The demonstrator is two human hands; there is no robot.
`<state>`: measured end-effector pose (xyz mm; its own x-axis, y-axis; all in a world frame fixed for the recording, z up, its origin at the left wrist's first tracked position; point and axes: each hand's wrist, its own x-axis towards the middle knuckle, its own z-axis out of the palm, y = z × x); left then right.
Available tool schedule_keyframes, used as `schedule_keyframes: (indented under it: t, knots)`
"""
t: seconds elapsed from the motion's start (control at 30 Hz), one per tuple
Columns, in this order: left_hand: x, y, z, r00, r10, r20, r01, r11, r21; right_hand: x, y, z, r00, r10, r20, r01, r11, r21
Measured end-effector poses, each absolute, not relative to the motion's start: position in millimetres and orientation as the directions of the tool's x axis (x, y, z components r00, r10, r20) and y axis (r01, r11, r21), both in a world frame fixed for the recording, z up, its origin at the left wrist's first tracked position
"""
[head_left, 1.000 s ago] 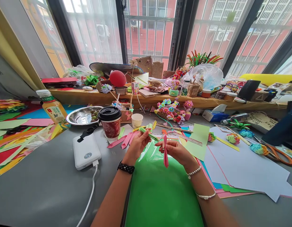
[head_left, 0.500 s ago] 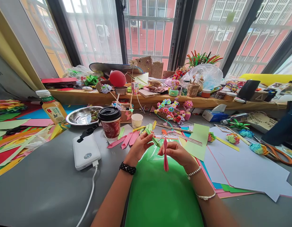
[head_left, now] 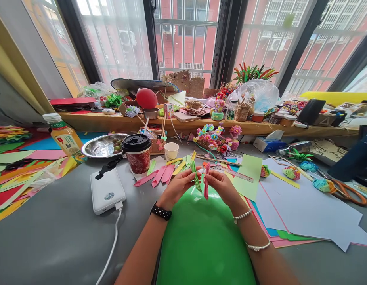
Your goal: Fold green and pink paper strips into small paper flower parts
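Observation:
Between the fingers of my left hand is a green strip of pleated paper, held nearly upright with a slight tilt. My right hand pinches a pink strip of pleated paper close beside it, also roughly upright. A narrow gap parts the two strips. Below both hands is a shiny green surface. Just behind my left hand lie folded pink paper pieces and a yellow paper piece.
A lidded coffee cup, a small paper cup and a white power bank with a cable stand to the left. On the right are stacked paper sheets, orange-handled scissors and a green sheet. Crocheted flowers sit behind.
My hands have drawn the two pleated strips side by side. The green strip has turned more upright, and the pink one has risen slightly and looks narrower.

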<state>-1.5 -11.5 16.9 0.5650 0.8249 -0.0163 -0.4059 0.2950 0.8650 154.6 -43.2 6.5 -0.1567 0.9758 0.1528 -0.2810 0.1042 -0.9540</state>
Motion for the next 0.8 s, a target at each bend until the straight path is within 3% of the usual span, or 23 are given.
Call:
schedule_keyframes:
  t: [0.53,0.8]
  knots:
    - [3.5,-10.5,11.4,0.539,0.842,0.013,-0.302,0.179,0.936,152.7,-39.0,0.4,-0.065,0.983,0.171,-0.146,0.161,-0.976]
    - [4.2,-13.4,13.8,0.529,0.847,-0.041,-0.373,0.276,0.886,152.0,-38.9,1.3,-0.067,0.982,0.177,-0.158,0.165,-0.974]
